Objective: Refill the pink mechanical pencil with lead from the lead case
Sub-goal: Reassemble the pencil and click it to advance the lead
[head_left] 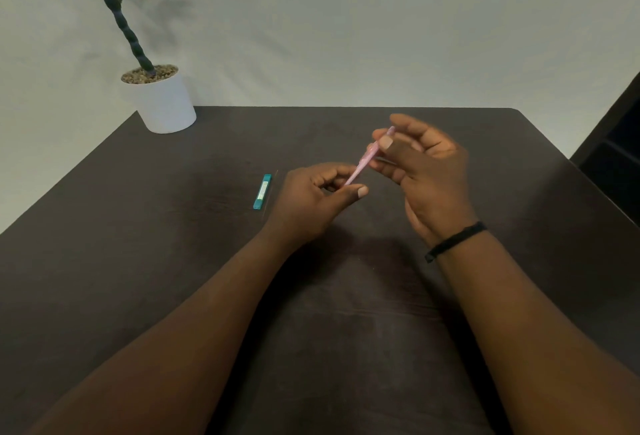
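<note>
Above a dark table (173,261), a person holds the pink pencil (363,161) slanted between both hands, the left hand (311,199) pinching its lower end with curled fingers and the right hand (422,164) closing thumb and fingers loosely on its upper end. The teal lead case (262,191) lies flat on the table just left of the left hand, apparently unopened, so the refill seems barely begun: cap, lead and reloading all look left to do. The pencil's ends are hidden by fingers and blurred, so whether its cap is on cannot be told.
</note>
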